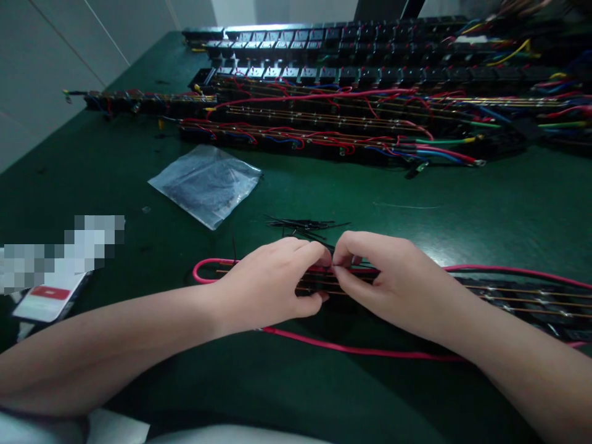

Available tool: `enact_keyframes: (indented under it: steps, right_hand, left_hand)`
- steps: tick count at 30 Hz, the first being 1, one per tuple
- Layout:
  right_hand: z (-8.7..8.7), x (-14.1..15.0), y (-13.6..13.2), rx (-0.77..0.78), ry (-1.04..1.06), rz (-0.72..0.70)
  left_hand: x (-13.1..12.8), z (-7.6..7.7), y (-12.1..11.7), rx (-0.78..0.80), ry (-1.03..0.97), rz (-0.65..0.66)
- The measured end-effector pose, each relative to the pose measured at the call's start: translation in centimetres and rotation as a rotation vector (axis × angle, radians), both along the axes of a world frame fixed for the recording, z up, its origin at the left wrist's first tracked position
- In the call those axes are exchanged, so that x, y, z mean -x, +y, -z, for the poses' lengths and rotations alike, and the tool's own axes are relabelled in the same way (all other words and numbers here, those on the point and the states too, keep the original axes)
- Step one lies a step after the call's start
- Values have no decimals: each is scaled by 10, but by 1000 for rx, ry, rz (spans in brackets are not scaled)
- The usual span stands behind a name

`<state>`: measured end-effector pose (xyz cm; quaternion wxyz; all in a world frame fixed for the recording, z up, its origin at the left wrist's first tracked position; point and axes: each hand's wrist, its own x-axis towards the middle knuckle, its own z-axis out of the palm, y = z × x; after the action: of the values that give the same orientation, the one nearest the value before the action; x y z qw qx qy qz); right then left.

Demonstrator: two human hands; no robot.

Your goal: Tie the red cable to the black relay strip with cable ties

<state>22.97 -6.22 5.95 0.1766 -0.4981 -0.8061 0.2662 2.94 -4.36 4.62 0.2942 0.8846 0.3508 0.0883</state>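
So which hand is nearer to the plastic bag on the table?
The left. The left hand is below and to the right of the plastic bag in view; the right hand is farther right.

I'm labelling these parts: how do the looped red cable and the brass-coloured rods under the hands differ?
The red cable is thicker; the brass-coloured rods are thinner. The cable curls into a loop left of the left hand, while the rods run straight. Both are long and slender.
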Motion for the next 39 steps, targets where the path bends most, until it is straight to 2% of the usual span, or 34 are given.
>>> enact_keyframes:
  steps: [2,5,11,16,27,39]
  right_hand:
    - [1,2,0,-44,-15,-10]
    - [5,3,0,-43,75,-17]
    - [10,-4,3,138,245,18]
    - [8,-7,6,260,313,36]
    - [9,-7,6,245,305,10]
    - [9,-7,6,183,268,-24]
  left_hand:
    - [0,0,0,4,2,-14]
    - [-1,0,0,8,5,-37]
    - [-2,-2,1,95,-5,-54]
    - [-1,0,1,94,-19,-63]
    - [-2,-3,1,112,9,-68]
    - [-1,1,0,46,11,-57]
